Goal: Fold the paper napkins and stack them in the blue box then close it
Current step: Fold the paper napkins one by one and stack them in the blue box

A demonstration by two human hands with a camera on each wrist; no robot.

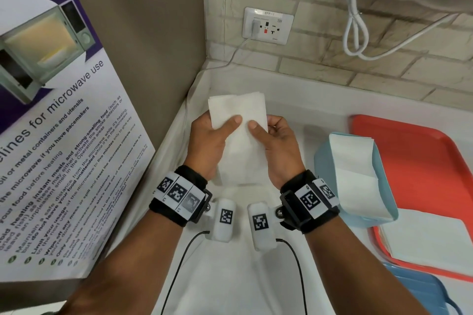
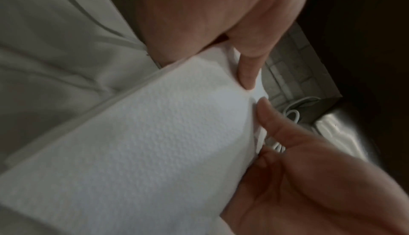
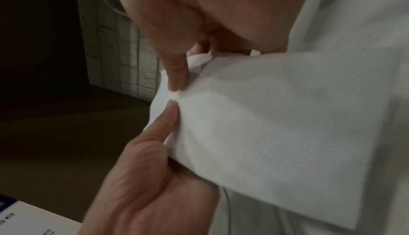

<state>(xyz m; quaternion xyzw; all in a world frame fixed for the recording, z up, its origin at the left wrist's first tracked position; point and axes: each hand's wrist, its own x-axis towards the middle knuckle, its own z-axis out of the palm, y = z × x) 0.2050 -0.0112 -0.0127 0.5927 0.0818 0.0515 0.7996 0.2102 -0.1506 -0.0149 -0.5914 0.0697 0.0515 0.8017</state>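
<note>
Writing is legible on the microwave poster (image 1: 64,115) at the far left, well left of the napkin: "for microwave use" is read as a heading, and lines such as "metal containers and utensils" and "your food before heating" are made out beneath; the smaller print is too fine to be trusted. Just right of the poster, the left hand (image 1: 210,146) is seen clamped on the left edge of the paper napkin (image 1: 238,112), thumb on top and fingers beneath. The napkin, held up between both hands above the white cloth (image 1: 230,276), is judged to be very light, soft and limp, easily torn or creased, so its edges and corners are best pinched gently. On the napkin's right edge the right hand (image 1: 276,146) is likewise pinching it. Right of the napkin, the blue box (image 1: 358,181) is seen lying open with folded napkins inside, partly on the red tray (image 1: 422,161), where a flat napkin stack (image 1: 425,238) also rests
</note>
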